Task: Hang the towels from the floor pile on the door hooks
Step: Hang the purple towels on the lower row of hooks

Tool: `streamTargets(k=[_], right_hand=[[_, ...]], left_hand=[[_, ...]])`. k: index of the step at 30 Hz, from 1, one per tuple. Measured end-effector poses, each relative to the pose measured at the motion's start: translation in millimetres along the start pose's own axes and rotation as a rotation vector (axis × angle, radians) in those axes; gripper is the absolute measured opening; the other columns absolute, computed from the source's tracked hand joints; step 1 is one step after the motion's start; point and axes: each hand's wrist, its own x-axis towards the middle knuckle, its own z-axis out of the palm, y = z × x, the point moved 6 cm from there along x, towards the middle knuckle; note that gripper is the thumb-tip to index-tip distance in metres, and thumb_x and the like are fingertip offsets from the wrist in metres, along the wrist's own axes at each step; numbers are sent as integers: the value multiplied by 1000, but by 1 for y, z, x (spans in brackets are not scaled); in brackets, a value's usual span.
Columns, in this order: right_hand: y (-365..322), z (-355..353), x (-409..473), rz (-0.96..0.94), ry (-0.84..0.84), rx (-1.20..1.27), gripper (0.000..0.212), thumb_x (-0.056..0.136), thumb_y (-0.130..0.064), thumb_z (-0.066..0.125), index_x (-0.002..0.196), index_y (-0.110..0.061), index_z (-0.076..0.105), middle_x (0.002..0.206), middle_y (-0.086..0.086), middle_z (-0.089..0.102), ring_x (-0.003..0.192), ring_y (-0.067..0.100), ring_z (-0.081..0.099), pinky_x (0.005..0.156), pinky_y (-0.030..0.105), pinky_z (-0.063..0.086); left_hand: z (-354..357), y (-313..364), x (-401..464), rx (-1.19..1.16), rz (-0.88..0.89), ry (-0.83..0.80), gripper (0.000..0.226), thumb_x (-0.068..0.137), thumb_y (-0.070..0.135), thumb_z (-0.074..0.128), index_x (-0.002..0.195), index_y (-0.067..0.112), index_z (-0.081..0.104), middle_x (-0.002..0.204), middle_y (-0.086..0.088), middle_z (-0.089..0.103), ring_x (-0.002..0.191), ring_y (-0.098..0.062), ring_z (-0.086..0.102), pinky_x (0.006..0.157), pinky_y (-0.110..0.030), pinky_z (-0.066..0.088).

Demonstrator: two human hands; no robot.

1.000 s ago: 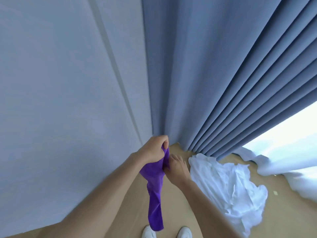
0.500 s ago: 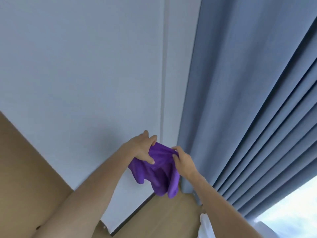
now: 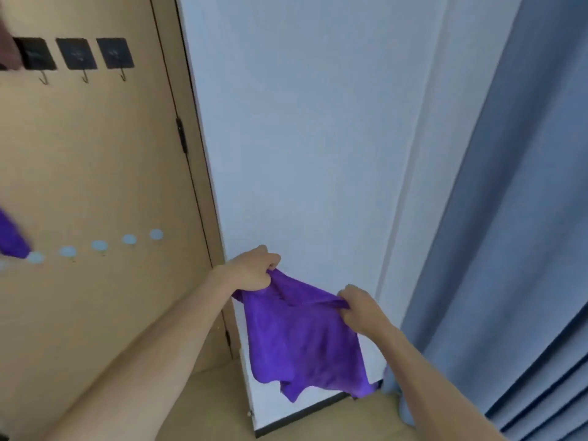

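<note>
You've got both hands, left (image 3: pixel 254 271) and right (image 3: pixel 358 306), pinching the towel (image 3: pixel 302 342) low by the wall, one towel (image 3: pixel 11 238) apparently hung far left, hooks (image 3: pixel 83 60) free.

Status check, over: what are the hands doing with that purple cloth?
Left hand and right hand both gripping purple towel, spread between them. Door hooks up left, bare. Nothing in the way.

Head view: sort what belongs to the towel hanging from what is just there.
Job:
purple towel
left hand
right hand
black hooks
round hooks
door

Just there:
blue curtain
white wall
</note>
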Motion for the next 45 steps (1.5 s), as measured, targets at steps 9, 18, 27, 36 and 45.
streamTargets(k=[9,18,27,36,45], right_hand=[[-235,54,20,-403,-73,193,18,91,-21,57,84,-5,61,76,6,59,71,20,52,67,28,40],[-423,118,-1,-520,-200,268,7,87,-17,62,89,-10,61,69,-8,53,63,4,47,53,10,34],[-490,184,-18,-464,-324,-34,26,84,2,48,107,-2,59,112,13,61,101,25,55,73,27,41],[-565,173,-34,-529,-213,170,9,86,-7,57,93,-11,61,94,8,66,79,16,55,55,15,39],[-555,164,-33,-539,-159,-80,31,79,5,45,98,-9,65,102,7,66,96,25,58,69,29,45]], left_hand=[[-26,-146,-156,9,-464,127,30,81,13,53,111,15,53,116,-3,58,102,-23,55,79,-30,45],[-37,-231,-271,-281,-418,320,20,79,-3,50,82,14,61,69,9,51,72,-17,52,59,-23,41],[-41,-311,-386,-143,-551,438,15,82,2,44,75,15,43,83,0,52,81,-25,56,60,-27,37],[-33,-316,-407,-289,-528,455,16,80,2,43,84,16,49,78,0,54,77,-24,54,70,-40,50],[-53,-311,-423,-10,-543,438,12,87,7,45,86,18,48,84,3,53,83,-19,43,73,-27,29]])
